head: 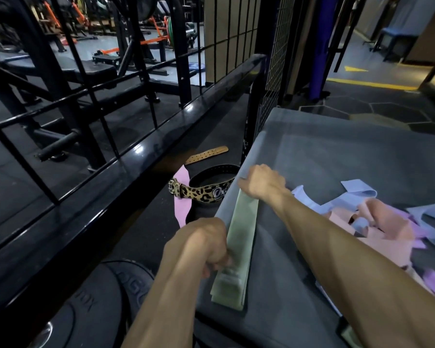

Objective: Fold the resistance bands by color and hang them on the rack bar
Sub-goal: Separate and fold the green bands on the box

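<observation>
A long, pale green resistance band (pixel 239 249), folded into a flat layered strip, lies along the left edge of a grey padded platform (pixel 337 156). The left hand (pixel 201 244) is curled into a fist around the band's near portion, pinching its left edge, while the right hand (pixel 263 182) is closed on the band's far end at the platform's edge, the right forearm crossing over the pad. To the right of that forearm sits a loose tangle of pink, light blue and lilac bands (pixel 377 217), unfolded and overlapping. Left of the platform runs a glossy black rack bar (pixel 126 169). Below it on the dark floor lie a leopard-print lifting belt (pixel 201 192), a tan perforated belt strap (pixel 206 153), and a single pink band (pixel 182 199) tucked under the leopard belt. Black weight plates (pixel 91 305) sit at lower left.
</observation>
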Demonstrator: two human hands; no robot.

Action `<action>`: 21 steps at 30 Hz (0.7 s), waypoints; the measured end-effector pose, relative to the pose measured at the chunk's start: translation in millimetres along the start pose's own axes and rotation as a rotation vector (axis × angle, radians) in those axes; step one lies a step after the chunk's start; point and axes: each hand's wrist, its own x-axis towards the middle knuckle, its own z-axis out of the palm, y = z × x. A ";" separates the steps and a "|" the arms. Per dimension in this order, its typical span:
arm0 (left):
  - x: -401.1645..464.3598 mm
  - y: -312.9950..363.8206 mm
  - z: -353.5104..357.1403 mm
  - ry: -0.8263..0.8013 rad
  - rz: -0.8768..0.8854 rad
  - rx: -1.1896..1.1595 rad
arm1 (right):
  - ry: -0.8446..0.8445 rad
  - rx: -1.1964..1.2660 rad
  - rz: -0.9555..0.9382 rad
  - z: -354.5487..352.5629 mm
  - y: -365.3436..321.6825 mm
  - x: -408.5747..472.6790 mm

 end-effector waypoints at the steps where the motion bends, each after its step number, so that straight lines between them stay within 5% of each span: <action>1: 2.0 0.0 0.7 -0.005 -0.002 0.019 | 0.007 -0.048 0.010 0.7 -4.2 -1.5; 21: -0.6 15.6 4.5 0.174 0.181 0.249 | -0.003 -0.151 -0.045 -1.1 -14.4 -5.3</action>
